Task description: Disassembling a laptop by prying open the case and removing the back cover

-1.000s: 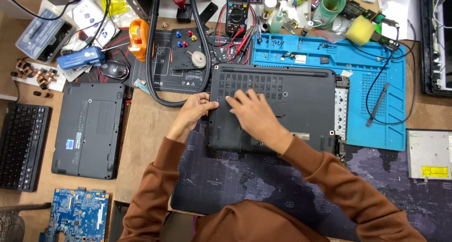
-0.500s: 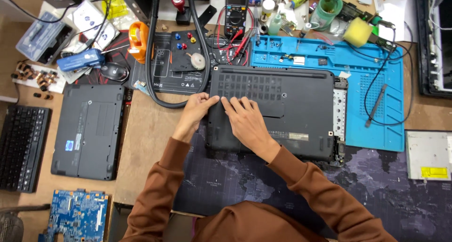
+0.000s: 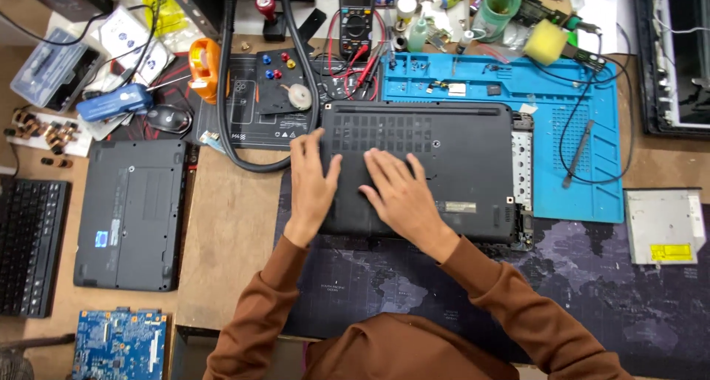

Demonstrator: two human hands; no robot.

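While your hands lie on the upturned laptop, these lines set this moment against the two earlier views.

Left hand: your left hand [image 3: 312, 184] lies flat and open, fingers spread, over the left edge of the black laptop base [image 3: 444, 165]; it grips nothing.

Right hand: your right hand [image 3: 403, 195] is also flat and open, palm down just beside the left, fingers pointing toward the vent grille; nothing is held.

Change: a second ago both hands sat higher, near the rear left corner; they have since slid down and flattened onto the panel.

Meaning: I judge you are pressing or feeling the bottom cover, not lifting it.

Laptop position: it lies underside up, half on the dark desk mat [image 3: 592, 291], its right side over the blue repair mat [image 3: 592, 99], unmoved.

Nearby: a second laptop base [image 3: 132, 213] lies well apart at left; a black hose [image 3: 310, 91] curves just beyond your left fingertips.
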